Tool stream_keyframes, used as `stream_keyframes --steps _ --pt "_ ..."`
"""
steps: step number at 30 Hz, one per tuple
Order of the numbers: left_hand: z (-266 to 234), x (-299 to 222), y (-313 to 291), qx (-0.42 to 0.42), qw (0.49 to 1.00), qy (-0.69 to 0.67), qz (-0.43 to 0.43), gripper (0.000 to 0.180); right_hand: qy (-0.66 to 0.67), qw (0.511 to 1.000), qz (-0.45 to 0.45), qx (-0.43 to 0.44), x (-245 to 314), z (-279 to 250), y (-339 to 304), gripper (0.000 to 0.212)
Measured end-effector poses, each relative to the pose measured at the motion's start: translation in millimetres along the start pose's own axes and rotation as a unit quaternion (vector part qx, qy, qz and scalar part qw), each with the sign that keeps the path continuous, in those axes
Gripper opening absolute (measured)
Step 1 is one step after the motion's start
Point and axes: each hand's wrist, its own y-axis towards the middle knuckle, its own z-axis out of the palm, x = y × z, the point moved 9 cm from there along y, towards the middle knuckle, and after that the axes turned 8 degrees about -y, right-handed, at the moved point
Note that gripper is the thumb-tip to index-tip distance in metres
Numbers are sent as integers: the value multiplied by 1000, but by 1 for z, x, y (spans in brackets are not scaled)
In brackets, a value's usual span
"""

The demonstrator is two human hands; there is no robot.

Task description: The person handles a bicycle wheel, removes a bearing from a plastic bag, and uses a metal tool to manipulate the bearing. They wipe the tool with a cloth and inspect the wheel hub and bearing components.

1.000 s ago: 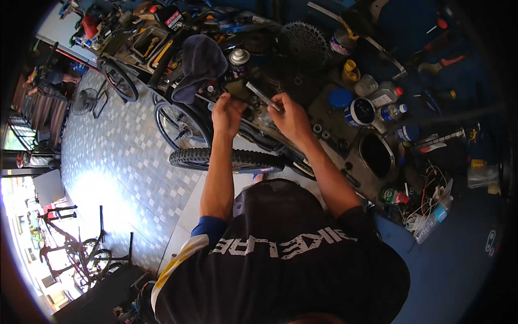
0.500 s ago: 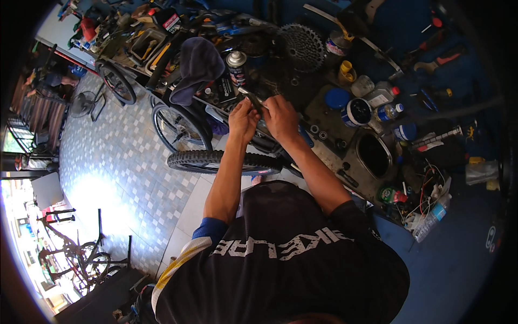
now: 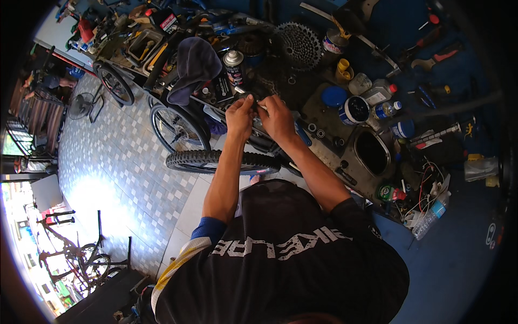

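Pinching a small dark metal part (image 3: pixel 258 100) between both hands' fingers, left hand (image 3: pixel 240 116) and right hand (image 3: pixel 278 119) should keep steady, close together.

A second ago the left hand (image 3: pixel 240 116) and the right hand (image 3: pixel 278 117) were apart, a thin silver metal rod-shaped tool (image 3: pixel 247 93) slanting between them. Half a second ago they had closed together around it. Now both hands sit further from the person, knuckles nearly touching, just near of the silver spray can with a black label (image 3: pixel 234 66), and only the tool's short far-left end shows above the fingers.
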Motion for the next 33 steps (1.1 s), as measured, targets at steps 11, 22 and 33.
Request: stream_keyframes --steps 11,22,33 --pt "-2 2 5 137 983 -121 10 14 445 817 314 187 -50 43 -12 23" --pt "16 -5 -14 107 985 -138 2 21 417 835 327 150 -51 43 -24 24" --pt "10 -26 -9 -49 998 18 47 23 -23 999 -11 35 16 -6 -15 35"
